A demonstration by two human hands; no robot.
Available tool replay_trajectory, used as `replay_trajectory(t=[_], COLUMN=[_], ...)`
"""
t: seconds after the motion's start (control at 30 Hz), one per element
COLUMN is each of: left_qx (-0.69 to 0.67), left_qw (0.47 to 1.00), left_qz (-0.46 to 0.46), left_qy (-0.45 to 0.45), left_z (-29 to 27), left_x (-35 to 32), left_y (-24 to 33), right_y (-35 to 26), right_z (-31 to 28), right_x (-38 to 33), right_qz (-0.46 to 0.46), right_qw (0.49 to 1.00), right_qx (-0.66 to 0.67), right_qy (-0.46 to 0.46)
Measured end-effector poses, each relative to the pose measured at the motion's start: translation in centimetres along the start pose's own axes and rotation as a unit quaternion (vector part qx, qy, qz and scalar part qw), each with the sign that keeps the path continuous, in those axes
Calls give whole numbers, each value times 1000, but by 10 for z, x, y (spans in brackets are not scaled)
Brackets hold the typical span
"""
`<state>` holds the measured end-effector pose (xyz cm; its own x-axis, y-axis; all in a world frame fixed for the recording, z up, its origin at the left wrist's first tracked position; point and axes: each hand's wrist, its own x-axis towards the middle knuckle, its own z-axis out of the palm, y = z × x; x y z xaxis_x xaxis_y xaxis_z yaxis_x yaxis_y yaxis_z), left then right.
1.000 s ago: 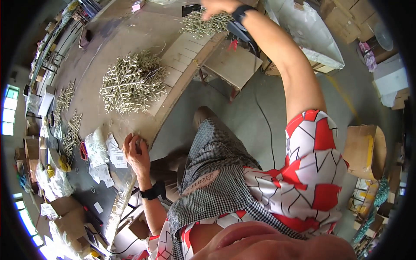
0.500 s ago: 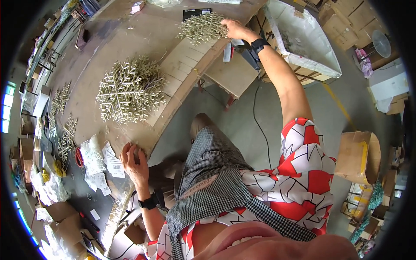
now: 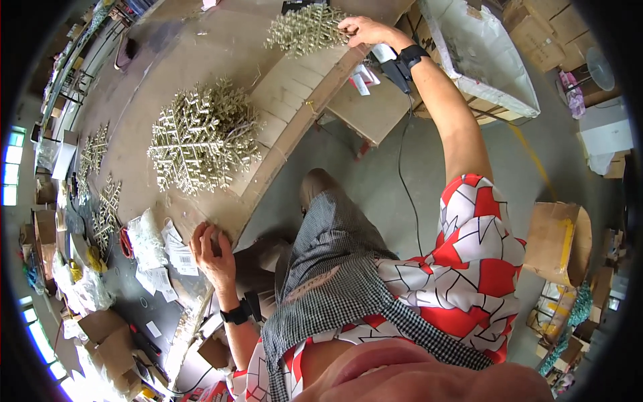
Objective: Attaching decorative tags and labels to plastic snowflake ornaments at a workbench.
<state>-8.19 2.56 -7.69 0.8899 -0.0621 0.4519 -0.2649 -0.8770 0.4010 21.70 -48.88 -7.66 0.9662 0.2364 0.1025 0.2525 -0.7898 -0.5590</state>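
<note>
Bench (image 3: pixel 221 40) of pale wood seen from above, strewn with glittered gold snowflake ornaments. Right hand (image 3: pixel 365 30) stretched far forward at the top of the view, fingers pinched on the edge of a single gold snowflake (image 3: pixel 305 28) lying flat near the bench's front edge. Black wrist strap (image 3: pixel 410 55) worn on that arm, with a black cable (image 3: pixel 402 167) hanging down beneath it toward the floor. Left hand (image 3: pixel 213 249) set against the bench's near edge, fingers loosely curled and closed on nothing, just beside a scatter of clear plastic bags and printed paper slips (image 3: pixel 157 251). Second black band (image 3: pixel 236 312) seen on the left wrist. Heaped pile of snowflakes (image 3: pixel 201 137) resting on the bench between the two hands, well apart from the single one gripped by the right. More snowflakes (image 3: pixel 100 187) laid flat farther left along the bench. Large white-lined box (image 3: pixel 492 63) standing right of the outstretched arm. Cardboard cartons (image 3: pixel 556 241) grouped on the grey floor at right. Red-and-white patterned shirt (image 3: pixel 482 268) and checked garment (image 3: pixel 335 281) filling the lower middle of the view.
</note>
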Motion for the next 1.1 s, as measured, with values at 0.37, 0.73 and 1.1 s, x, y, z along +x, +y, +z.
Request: replay_trajectory(t=[0.37,0.73,1.1], left_qx=[19,-18,21], left_qw=[999,999,999], left_qz=[9,-14,32], left_qy=[28,32,35], left_z=[-6,4,23], left_x=[-2,-12,-11], left_y=[-2,-23,-44], right_y=[-129,-320,-459], right_z=[-101,110,243], right_x=[-4,-136,-81], right_qz=[-17,-355,-382], right_qw=[847,934,912], right_qx=[208,21,-47], right_qy=[489,29,-142])
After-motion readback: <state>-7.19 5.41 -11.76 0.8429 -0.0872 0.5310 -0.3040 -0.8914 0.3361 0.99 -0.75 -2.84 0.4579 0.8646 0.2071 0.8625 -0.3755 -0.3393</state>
